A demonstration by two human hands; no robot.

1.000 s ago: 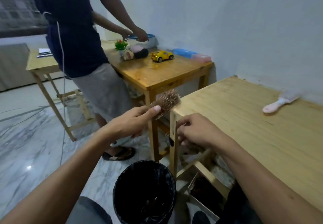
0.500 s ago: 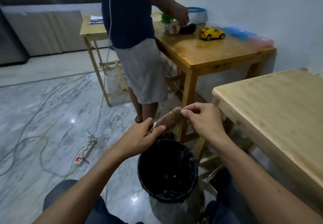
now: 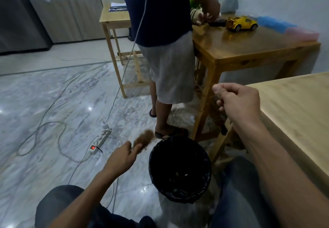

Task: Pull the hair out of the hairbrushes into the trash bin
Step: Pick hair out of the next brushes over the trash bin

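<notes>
Beside bin rim, left hand gripping hairbrush, right hand pinched, raised apart.

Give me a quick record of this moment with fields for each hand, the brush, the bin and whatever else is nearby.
left hand: grips the hairbrush by its handle, left of the bin
right hand: raised, fingers curled with thumb pinched to forefinger; any hair in it too fine to tell
hairbrush: brown bristled head, beside the bin rim
trash bin: black, open, on the floor between the knees
nearby: power strip on the floor; yellow toy car on the far table
</notes>
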